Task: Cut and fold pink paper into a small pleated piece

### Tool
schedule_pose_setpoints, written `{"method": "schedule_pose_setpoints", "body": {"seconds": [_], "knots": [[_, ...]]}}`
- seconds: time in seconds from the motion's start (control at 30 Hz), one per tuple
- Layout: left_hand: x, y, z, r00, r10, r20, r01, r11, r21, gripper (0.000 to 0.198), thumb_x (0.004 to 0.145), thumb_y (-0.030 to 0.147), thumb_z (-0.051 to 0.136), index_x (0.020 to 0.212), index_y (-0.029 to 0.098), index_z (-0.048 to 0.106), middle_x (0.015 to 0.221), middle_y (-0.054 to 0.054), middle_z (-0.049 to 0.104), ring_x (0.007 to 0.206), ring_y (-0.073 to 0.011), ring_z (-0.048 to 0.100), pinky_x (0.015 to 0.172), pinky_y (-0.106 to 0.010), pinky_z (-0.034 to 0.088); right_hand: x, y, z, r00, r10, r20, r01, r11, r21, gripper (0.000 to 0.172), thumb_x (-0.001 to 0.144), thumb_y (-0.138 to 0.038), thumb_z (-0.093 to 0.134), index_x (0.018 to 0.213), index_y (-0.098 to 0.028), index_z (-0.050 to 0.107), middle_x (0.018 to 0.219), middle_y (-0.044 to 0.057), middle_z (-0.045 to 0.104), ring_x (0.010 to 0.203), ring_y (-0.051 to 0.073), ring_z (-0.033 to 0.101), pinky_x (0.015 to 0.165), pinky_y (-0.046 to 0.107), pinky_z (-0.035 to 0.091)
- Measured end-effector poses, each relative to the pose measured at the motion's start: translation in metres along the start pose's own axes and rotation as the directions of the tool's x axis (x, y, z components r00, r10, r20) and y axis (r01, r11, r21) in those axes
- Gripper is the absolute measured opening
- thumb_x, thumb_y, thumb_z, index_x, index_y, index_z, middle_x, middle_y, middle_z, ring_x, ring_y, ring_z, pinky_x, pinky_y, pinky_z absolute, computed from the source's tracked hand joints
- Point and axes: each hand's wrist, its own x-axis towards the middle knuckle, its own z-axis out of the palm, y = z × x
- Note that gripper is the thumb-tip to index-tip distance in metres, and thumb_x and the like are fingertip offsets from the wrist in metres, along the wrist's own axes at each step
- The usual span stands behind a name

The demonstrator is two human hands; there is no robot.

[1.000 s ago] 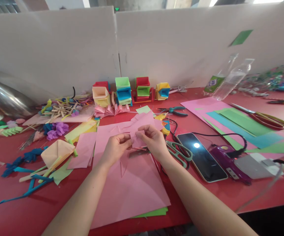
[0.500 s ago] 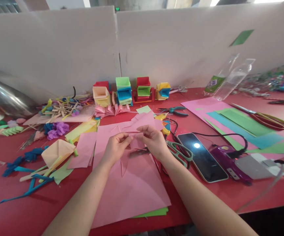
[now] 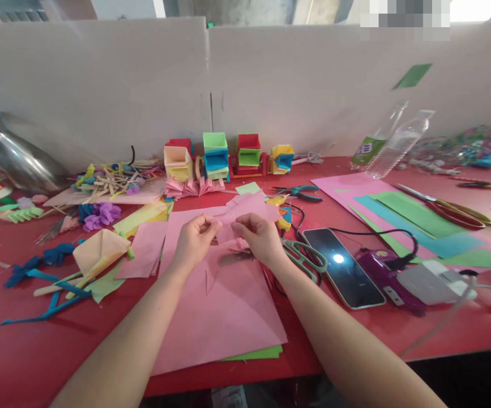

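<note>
I have the left hand (image 3: 198,235) pinching one side of the small pink paper (image 3: 227,233), held between both hands over the large pink sheet (image 3: 228,320); the right hand (image 3: 261,235) pinches the other side. Thumb tips (image 3: 216,227) sit nearly level, unlike one second ago, with the left lower. Forearms (image 3: 143,306) converge forward.

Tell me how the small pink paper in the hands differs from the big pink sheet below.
Size: the small pink paper is far smaller than the big pink sheet. Pose: the small pink paper is held up by the left hand and right hand, while the big pink sheet lies spread over the red table. Both are pink.
</note>
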Motion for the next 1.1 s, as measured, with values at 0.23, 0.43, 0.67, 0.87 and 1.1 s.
{"method": "schedule_pose_setpoints", "body": {"seconds": [0.23,0.43,0.67,0.87,1.1], "knots": [[0.001,0.004,-0.005,0.984,0.158,-0.08,-0.144,0.977,0.158,0.019,0.072,0.037,0.061,0.071,0.017,0.059,0.06,0.004,0.052,0.054,-0.0101,0.049,0.056,-0.021,0.045,-0.003,0.003,0.008,0.973,-0.227,-0.027,0.208,0.926,-0.315,0.017,0.083,-0.031,0.05,0.094,-0.019,0.056,0.076,0.002,0.062,0.067,0.014,0.057,0.065,0.025,0.043],[0.001,0.0,-0.003,0.992,0.109,-0.067,-0.098,0.984,0.151,0.022,0.075,0.037,0.06,0.066,0.017,0.055,0.056,0.005,0.049,0.053,-0.0103,0.048,0.054,-0.02,0.042,-0.004,0.005,0.007,0.971,-0.24,-0.028,0.218,0.919,-0.328,0.014,0.085,-0.029,0.049,0.09,-0.02,0.058,0.076,0.003,0.062,0.068,0.015,0.056,0.064,0.025,0.042],[0.001,-0.003,0.002,1.0,-0.015,0.026,0.014,0.999,0.049,0.027,0.077,0.043,0.057,0.072,0.016,0.056,0.059,0.003,0.052,0.056,-0.0123,0.051,0.055,-0.023,0.045,-0.014,0.001,0.006,0.976,-0.21,-0.064,0.183,0.939,-0.29,0.014,0.087,-0.024,0.044,0.077,-0.019,0.053,0.069,0.002,0.06,0.063,0.015,0.055,0.059,0.023,0.043],[0.0,-0.004,0.003,0.996,-0.066,0.052,0.063,0.996,0.062,0.028,0.079,0.044,0.054,0.07,0.017,0.058,0.058,0.004,0.048,0.057,-0.0121,0.047,0.056,-0.022,0.04,-0.022,0.008,0.01,0.987,-0.119,-0.105,0.09,0.965,-0.246,0.017,0.088,-0.028,0.043,0.074,-0.021,0.05,0.066,0.001,0.057,0.058,0.016,0.054,0.052,0.024,0.043],[0.002,-0.014,0.005,0.993,-0.119,-0.015,0.12,0.991,0.053,0.035,0.078,0.051,0.052,0.065,0.019,0.051,0.052,0.005,0.041,0.048,-0.0111,0.04,0.047,-0.022,0.032,-0.025,0.015,0.012,0.986,-0.162,-0.037,0.139,0.927,-0.349,0.012,0.087,-0.024,0.043,0.083,-0.021,0.054,0.075,0.004,0.062,0.066,0.018,0.06,0.058,0.026,0.047]]}}
